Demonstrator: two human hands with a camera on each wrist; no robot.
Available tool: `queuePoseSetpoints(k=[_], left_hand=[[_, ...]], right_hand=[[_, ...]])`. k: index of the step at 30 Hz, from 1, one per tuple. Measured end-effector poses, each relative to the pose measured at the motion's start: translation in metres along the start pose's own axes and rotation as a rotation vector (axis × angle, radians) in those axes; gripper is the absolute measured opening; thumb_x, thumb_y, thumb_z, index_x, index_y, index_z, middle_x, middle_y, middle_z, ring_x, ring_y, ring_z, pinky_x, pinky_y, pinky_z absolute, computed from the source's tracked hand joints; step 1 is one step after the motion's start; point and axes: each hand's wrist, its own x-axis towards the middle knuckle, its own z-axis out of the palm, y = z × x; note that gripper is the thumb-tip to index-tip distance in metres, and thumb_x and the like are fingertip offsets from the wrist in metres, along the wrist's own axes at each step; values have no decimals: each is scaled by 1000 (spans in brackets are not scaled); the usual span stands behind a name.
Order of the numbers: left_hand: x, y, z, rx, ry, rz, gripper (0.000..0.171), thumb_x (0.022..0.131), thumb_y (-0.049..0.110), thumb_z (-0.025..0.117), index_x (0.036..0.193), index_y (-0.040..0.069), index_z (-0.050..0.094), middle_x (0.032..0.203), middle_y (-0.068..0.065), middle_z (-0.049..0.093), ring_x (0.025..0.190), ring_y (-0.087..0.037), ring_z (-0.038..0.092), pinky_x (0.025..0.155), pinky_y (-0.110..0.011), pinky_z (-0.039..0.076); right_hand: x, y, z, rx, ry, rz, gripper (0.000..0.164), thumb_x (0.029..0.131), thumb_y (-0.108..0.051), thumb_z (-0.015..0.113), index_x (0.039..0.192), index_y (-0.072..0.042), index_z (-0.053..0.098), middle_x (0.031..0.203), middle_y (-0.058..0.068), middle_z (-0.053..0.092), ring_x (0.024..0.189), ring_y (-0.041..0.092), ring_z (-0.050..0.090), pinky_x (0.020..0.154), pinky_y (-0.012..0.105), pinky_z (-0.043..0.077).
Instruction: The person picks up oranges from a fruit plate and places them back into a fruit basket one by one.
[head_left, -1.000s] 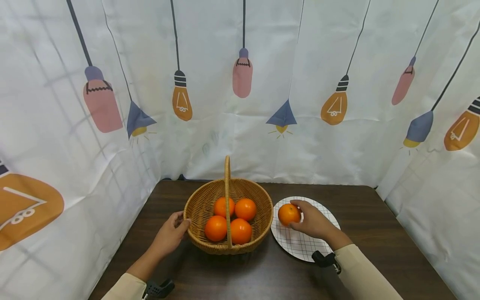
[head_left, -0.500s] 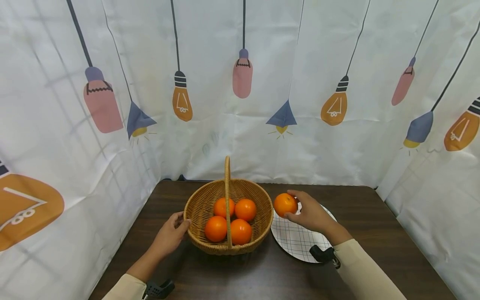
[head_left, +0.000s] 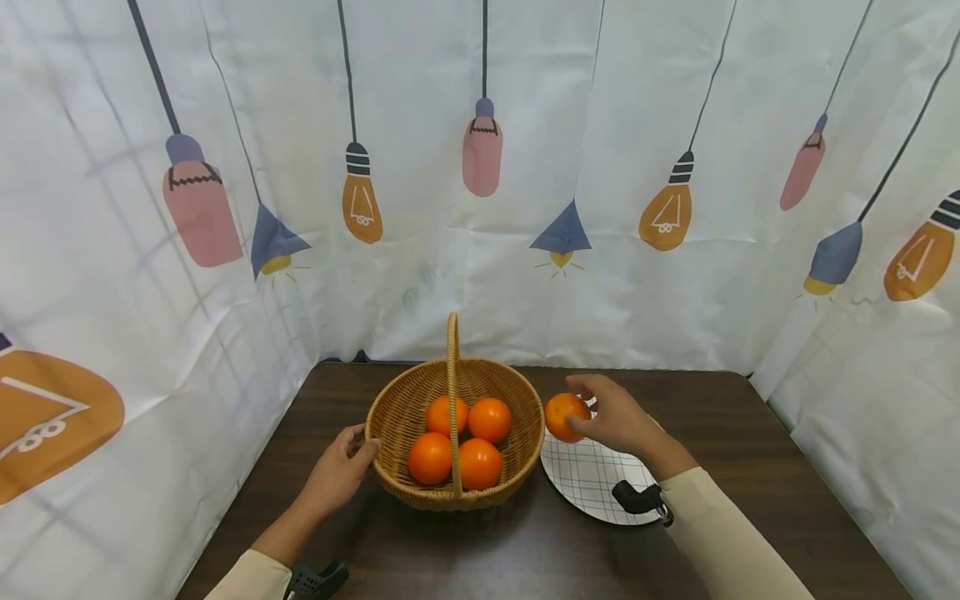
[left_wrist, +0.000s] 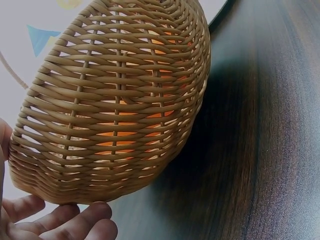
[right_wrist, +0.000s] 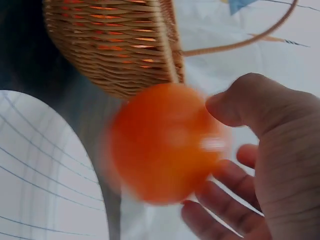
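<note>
My left hand (head_left: 341,471) holds the rim of the wicker basket (head_left: 390,433) at its left side. In the left wrist view, its fingers (left_wrist: 82,222) lie along the basket's edge. Several oranges (head_left: 431,458) sit inside the basket. My right hand (head_left: 615,417) is just right of the basket, above the white plate (head_left: 592,492). One more orange (head_left: 564,415) is off the plate, beside the basket's right rim. In the right wrist view that orange is blurred while the hand is sharp; thumb and fingers are spread at its near side, not wrapped round it.
A dark wooden table (head_left: 720,467) carries the basket and the grid-lined plate. The basket's tall handle (head_left: 453,375) arches over its middle. A white curtain (head_left: 420,275) printed with lamps surrounds the table at the back and sides.
My right hand lifted the orange from the plate and moved left toward the basket. Now its fingers have spread and the orange sits lower against them. My left hand stays at the basket rim.
</note>
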Motion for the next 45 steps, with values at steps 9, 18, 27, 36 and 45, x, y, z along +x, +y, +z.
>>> queuePoseSetpoints(k=[9,18,27,36,45], left_hand=[[1,-2,2,-18,4,-3,59,108,30,53,151,-6,36,139,-28,54,116,-36,61,86,-47,58],[3,-2,-1,-29,-2,1,58,109,29,52,152,-6,34,139,-29,53,118,-37,61,88,-48,57],[3,-3,-1,-36,3,-13,57,109,29,52,152,-4,35,140,-27,53,118,-35,61,90,-48,57],[3,-1,-1,-31,7,-14,57,108,29,53,152,-4,36,140,-27,53,119,-36,60,91,-48,56],[2,-1,-1,-23,6,-16,58,108,30,53,151,-5,36,141,-28,52,119,-37,60,90,-47,57]], right_hand=[[-7,15,25,-91,-189,40,71,78,-29,86,140,-5,60,142,15,56,134,41,46,106,58,42],[-14,32,36,-114,-243,13,76,71,-32,90,134,1,62,125,12,64,105,27,59,85,44,53],[-18,35,32,-102,-221,65,74,72,-29,90,135,-1,61,123,9,65,98,22,61,82,42,53],[-20,39,22,-44,-122,113,77,77,-34,90,139,-2,59,131,10,64,104,24,63,88,46,54],[-15,23,4,4,-24,95,84,81,-43,88,147,-6,52,142,16,55,105,26,63,85,43,57]])
